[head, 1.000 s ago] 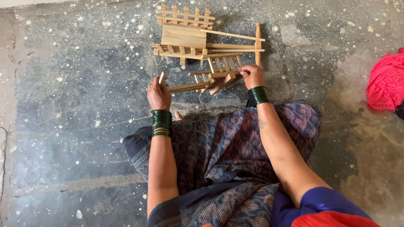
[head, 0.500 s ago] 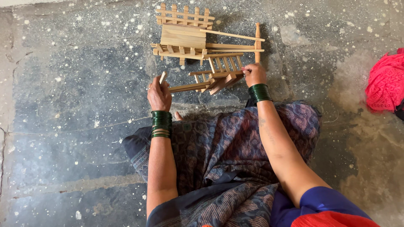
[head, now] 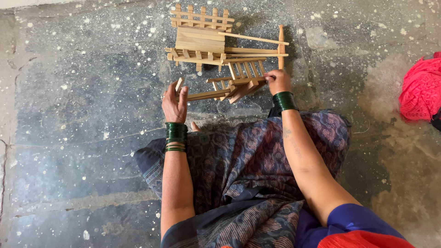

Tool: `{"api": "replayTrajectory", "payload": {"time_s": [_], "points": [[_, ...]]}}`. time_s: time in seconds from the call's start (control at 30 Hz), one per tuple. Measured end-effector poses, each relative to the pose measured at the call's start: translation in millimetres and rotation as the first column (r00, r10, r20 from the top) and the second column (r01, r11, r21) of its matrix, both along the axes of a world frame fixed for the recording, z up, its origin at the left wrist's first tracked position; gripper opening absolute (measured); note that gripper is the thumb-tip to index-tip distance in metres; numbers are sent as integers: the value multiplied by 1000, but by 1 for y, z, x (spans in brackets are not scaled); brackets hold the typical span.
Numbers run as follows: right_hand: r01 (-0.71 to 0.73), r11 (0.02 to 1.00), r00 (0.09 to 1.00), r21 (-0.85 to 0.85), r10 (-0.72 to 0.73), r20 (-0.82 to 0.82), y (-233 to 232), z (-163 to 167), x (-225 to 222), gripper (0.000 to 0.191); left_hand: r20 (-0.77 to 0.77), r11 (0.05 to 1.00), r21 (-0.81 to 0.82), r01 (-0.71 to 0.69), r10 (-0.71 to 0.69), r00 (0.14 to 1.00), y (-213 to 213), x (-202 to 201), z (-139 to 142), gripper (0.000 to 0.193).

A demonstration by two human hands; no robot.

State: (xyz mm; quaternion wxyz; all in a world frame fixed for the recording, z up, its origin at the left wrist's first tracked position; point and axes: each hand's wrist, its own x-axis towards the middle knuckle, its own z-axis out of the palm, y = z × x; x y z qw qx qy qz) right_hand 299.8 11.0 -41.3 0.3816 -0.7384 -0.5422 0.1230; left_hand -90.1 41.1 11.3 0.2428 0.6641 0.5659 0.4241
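- Left hand (head: 174,100) was closed on the near end of a long wooden stick (head: 204,95); thumb and fingers pinched it, stick end poked up past the fingertips.
- Stick's long axis ran left–right, tilted slightly up toward the right, where it met the small slatted piece (head: 239,80).
- Right hand (head: 277,81) was pinched on the right edge of that slatted piece, fingers curled; exact finger contact hard to tell, probably thumb and forefinger.
- Slatted piece sat on the stone floor (head: 82,92) just in front of the person's knees, touching the bigger wooden frame structure (head: 202,39) beyond it.
- Structure: two fence-like rails, flat slats stacked between, long thin sticks pointing right toward one upright-looking peg (head: 281,39).
- Count: two hands, one held stick, one small slatted piece, one larger frame.
- Green bangles (head: 175,136) on both wrists.
- One pink cloth bundle (head: 422,89) lay well apart at the right edge.
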Motion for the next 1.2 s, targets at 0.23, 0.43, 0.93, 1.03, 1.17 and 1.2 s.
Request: {"api": "replayTrajectory", "payload": {"time_s": [0.23,0.43,0.93,1.03,1.17,1.2], "points": [[-91,996,996,4,91,13,3,2,-6,7,78,999,-10,35,-34,996,-8,1,15,68],[-114,993,990,-12,112,-88,-8,16,-13,5,74,1000,12,26,-27,997,-9,2,20,64],[-172,985,983,-12,173,56,-13,32,-37,4,97,999,-14,31,-29,995,-11,4,19,62],[-166,985,985,-50,168,38,-14,27,-37,4,102,999,10,35,-36,994,-11,3,19,62],[-188,982,979,-5,188,80,-18,30,-40,3,95,1000,-4,30,-30,995,-11,3,21,63],[-178,984,982,-4,178,63,-18,33,-40,4,91,1000,-6,27,-26,996,-11,4,21,63]]}}
